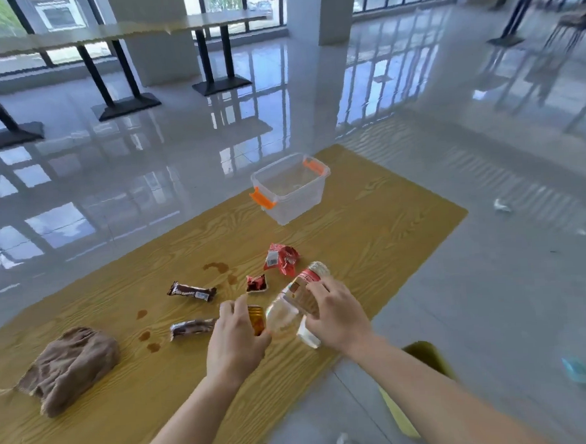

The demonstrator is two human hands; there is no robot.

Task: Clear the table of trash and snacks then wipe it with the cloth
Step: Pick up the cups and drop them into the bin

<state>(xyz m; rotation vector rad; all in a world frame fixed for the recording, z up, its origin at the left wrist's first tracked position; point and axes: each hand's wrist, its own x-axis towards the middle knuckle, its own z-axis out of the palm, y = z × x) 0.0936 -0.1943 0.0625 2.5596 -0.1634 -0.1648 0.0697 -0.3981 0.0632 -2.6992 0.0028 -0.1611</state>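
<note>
A yellow wood-grain table [370, 224] on a glossy tiled floor. The right hand [335, 313] is clamped around a clear plastic bottle [298, 298], tilted above the near edge; the left hand [235, 338] closes on a small amber jar [256, 322]. Two chocolate bars [192, 292], red wrappers [282, 258] and brown spills [217, 267] lie beyond, the cloth [70, 367] far left, an empty clear bin [291, 187] at the back.

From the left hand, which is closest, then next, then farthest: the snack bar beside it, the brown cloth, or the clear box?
1. Snack bar, just left of the left hand.
2. Brown cloth, far left on the table.
3. Clear box, at the table's far end.
</note>
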